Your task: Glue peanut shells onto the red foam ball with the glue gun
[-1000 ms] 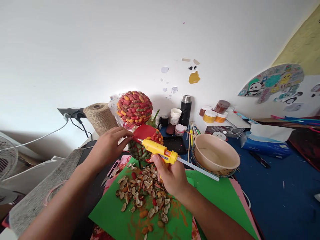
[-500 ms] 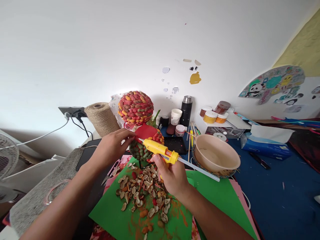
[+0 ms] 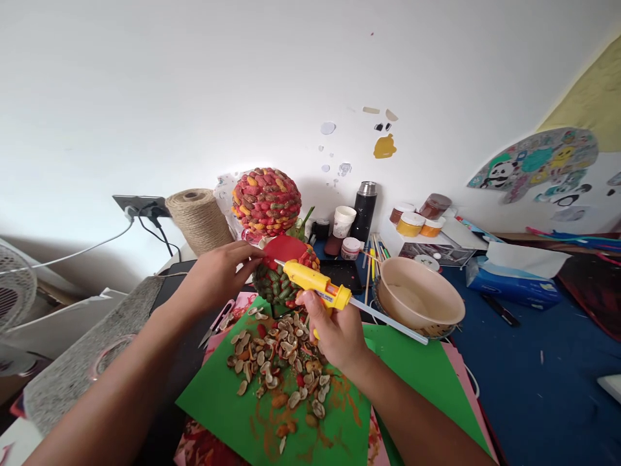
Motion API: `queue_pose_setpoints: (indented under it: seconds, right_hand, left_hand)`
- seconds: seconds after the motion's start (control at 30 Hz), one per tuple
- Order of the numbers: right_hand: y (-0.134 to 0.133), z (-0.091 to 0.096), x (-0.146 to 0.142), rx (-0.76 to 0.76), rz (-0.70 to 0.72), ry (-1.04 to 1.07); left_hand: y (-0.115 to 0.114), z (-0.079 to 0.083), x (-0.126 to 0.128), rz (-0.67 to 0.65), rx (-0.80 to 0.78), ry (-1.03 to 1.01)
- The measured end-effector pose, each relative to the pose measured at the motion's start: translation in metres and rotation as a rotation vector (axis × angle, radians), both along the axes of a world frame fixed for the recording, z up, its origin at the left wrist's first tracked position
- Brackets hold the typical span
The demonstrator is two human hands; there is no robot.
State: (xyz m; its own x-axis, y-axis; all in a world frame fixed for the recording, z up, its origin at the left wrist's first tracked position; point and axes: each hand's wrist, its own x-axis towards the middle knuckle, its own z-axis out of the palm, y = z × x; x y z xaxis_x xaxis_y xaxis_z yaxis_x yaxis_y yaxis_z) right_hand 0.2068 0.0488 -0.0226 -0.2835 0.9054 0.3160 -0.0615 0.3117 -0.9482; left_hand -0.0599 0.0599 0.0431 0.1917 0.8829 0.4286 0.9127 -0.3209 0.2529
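Little has changed: right hand (image 3: 334, 333) still grips the yellow glue gun (image 3: 317, 286), nozzle at the shell-covered ball (image 3: 279, 285), which left hand (image 3: 220, 272) keeps pinching steady, gluing ongoing.

Beige bowl (image 3: 420, 299): twine spool (image 3: 199, 219) far left; black flask (image 3: 365, 210) behind; tissue box (image 3: 514, 285) right.

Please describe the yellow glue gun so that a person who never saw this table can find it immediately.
Start at the green sheet covered with peanut shells. Just above the shells, the right hand grips the glue gun, its nozzle touching the red ball that the left hand steadies. It is the only bright yellow tool, with a clear glue stick projecting behind.
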Motion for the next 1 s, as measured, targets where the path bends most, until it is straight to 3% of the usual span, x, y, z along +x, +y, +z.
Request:
queue_pose_setpoints:
  seconds: [0.17,0.37,0.5,0.63,0.73,0.87,1.0]
  right_hand:
    - [0.000,0.003,0.002,0.008,-0.016,0.005]
    - [0.000,0.007,0.004,0.012,0.004,0.000]
    - [0.001,0.006,0.004,0.002,-0.019,0.016]
    - [0.002,0.004,0.004,-0.014,-0.045,0.037]
    - [0.002,0.003,0.004,-0.014,-0.038,0.037]
    - [0.002,0.002,0.005,-0.025,-0.037,0.032]
    - [0.002,-0.001,0.005,-0.032,-0.040,0.038]
  left_hand:
    - [-0.003,0.003,0.000,0.042,0.055,0.015]
    - [-0.005,0.008,0.001,-0.003,0.009,-0.007]
    - [-0.013,0.020,-0.001,0.100,0.065,-0.145]
    - [-0.037,0.026,-0.007,0.162,0.023,-0.291]
    - [-0.058,0.012,-0.012,0.134,-0.103,-0.363]
    - [-0.078,-0.020,-0.018,0.062,-0.303,-0.426]
    - [-0.085,-0.044,-0.021,0.051,-0.349,-0.450]
